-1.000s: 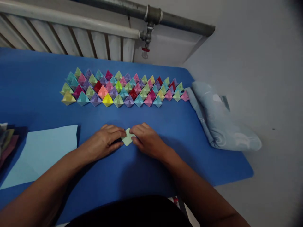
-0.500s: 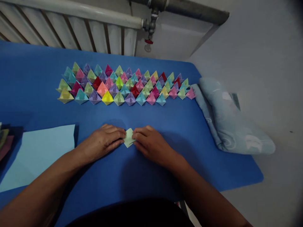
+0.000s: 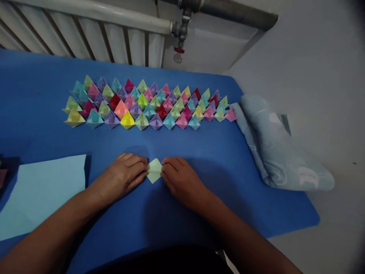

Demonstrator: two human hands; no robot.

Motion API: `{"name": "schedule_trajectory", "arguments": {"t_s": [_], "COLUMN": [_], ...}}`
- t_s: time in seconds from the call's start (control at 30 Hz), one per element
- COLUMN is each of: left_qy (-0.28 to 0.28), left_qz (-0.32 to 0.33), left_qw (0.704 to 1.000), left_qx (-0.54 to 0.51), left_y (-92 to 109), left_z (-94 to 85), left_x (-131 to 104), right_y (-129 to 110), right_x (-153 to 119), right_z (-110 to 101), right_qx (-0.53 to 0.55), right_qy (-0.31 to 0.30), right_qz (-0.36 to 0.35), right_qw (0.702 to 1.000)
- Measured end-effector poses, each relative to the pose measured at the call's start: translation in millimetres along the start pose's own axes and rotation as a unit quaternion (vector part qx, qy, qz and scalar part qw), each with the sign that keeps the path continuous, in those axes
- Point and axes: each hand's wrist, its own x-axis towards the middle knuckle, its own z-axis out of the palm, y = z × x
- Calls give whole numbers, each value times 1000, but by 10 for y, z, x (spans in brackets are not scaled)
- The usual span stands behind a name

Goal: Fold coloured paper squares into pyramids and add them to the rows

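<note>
A pale green folded paper (image 3: 154,171), diamond-shaped with a crease across its middle, lies on the blue table (image 3: 119,236) in front of me. My left hand (image 3: 127,173) grips its left corner, fingers closed together. At the opposite corner my right hand (image 3: 179,177) pinches the paper, and the thumbs are mostly hidden. Beyond the hands stand rows of folded paper boats (image 3: 142,121) in many colours, each with a pointed peak.
A large light blue sheet (image 3: 54,186) lies to the left, partly under my left forearm. Dark reddish paper (image 3: 2,177) shows at the left edge. A folded pale blue cloth (image 3: 282,152) rests on the right. Behind the table are a white radiator (image 3: 94,38) and a red-handled valve (image 3: 179,50).
The green paper now shows as a smoother, fuller diamond, and the right fingers have drawn back toward its right corner. The view has shifted slightly.
</note>
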Motion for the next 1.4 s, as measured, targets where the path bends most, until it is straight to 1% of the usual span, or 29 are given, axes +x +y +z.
{"name": "schedule_trajectory", "arguments": {"t_s": [0.1, 0.2, 0.33, 0.43, 0.57, 0.8, 0.93, 1.13, 1.27, 1.4], "left_qy": [11, 6, -4, -5, -7, -2, 4, 8, 11, 0], "left_qz": [-29, -73, -122, -149, -179, -199, -200, -204, -209, -227], "left_qw": [1000, 997, 992, 988, 983, 979, 980, 979, 978, 974], "left_qx": [2, -5, -27, -38, -39, -34, -24, -4, -4, 13], "left_y": [12, 30, 51, 65, 73, 63, 72, 83, 79, 43], "left_z": [22, 41, 53, 67, 99, 148, 156, 167, 148, 102], "left_x": [-14, -17, 12, 37, 51, 61, 78, 93, 92, 78], "right_y": [-3, -17, -35, -45, -60, -76, -83, -71, -63, -48], "right_x": [3, 10, 19, 28, 47, 89, 112, 134, 118, 90], "right_z": [15, 20, 33, 51, 70, 68, 65, 46, 48, 52], "right_qx": [18, 35, 75, 99, 90, 87, 76, 70, 91, 101], "right_qy": [11, 16, 53, 73, 69, 52, 52, 31, 44, 56], "right_qz": [14, 34, 82, 100, 110, 128, 131, 148, 149, 193], "right_qw": [1000, 999, 992, 987, 987, 987, 987, 986, 984, 974]}}
